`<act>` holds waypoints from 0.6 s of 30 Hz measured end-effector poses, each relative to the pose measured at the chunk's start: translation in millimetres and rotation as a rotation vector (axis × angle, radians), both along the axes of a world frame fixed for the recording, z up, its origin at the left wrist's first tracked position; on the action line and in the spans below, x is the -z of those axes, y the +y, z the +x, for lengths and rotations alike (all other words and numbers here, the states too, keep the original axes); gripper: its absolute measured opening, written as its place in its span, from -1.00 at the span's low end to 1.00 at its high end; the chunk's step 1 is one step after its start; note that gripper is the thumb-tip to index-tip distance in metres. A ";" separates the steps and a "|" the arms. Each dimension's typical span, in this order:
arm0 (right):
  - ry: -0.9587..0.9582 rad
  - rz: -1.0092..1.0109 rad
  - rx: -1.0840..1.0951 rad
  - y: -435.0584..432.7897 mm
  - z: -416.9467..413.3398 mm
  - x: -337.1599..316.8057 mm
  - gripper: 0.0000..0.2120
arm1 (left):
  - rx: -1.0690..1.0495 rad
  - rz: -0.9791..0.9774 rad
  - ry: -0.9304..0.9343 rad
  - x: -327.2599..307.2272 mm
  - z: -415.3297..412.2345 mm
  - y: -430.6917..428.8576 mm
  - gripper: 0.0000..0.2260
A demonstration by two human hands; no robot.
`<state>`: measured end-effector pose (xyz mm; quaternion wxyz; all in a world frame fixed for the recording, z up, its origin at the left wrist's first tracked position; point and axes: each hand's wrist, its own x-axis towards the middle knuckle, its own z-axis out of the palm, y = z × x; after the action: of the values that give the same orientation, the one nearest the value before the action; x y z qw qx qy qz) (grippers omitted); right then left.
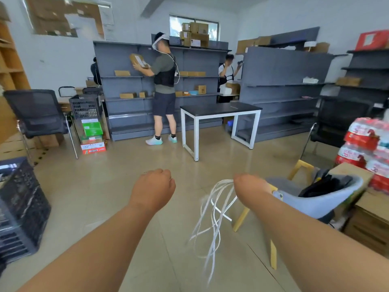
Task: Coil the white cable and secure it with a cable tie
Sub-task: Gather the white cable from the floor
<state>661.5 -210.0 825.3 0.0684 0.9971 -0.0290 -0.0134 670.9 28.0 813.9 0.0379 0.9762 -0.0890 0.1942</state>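
Arms stretch forward over the tiled floor of a stockroom, the cable (223,184) in the near middle of the scene, just left of the right hand (249,185). The right hand grips a bunch of the white loops; its fingers are hidden behind the wrist, but the strands fan out from its left side and hang loose toward the floor, blurred at their lower ends. The left hand (154,185) is held apart from the cable, to its left, seen from the back with the fingers curled under; whether they pinch anything cannot be told. Just right of the right arm stands a grey chair (315,204) on pale wooden legs, with dark cloth lying on its seat. Farther off, a dark-topped table (221,109) on a white frame stands before grey shelves (126,85), where a person (164,81) in shorts holds a cardboard box (139,61) at shoulder height. A black crate (21,205) sits at the near left, and wrapped packs of bottles (366,140) are stacked at the right.
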 end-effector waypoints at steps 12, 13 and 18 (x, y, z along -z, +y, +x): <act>-0.107 -0.109 -0.053 -76.8 224.9 -40.8 -0.67 | -0.030 -0.003 -0.039 -23.2 214.8 -76.7 -0.74; -0.112 -0.097 -0.050 -79.5 239.2 -44.2 -0.67 | -0.032 0.006 -0.037 -22.7 227.0 -79.3 -0.74; -0.147 -0.066 -0.028 -92.2 306.5 -40.3 -0.67 | -0.046 0.031 -0.035 -22.2 297.5 -91.0 -0.73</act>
<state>967.9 -302.2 865.6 0.0989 0.9930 -0.0205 0.0618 968.5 -63.0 836.1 0.0167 0.9749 -0.0703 0.2107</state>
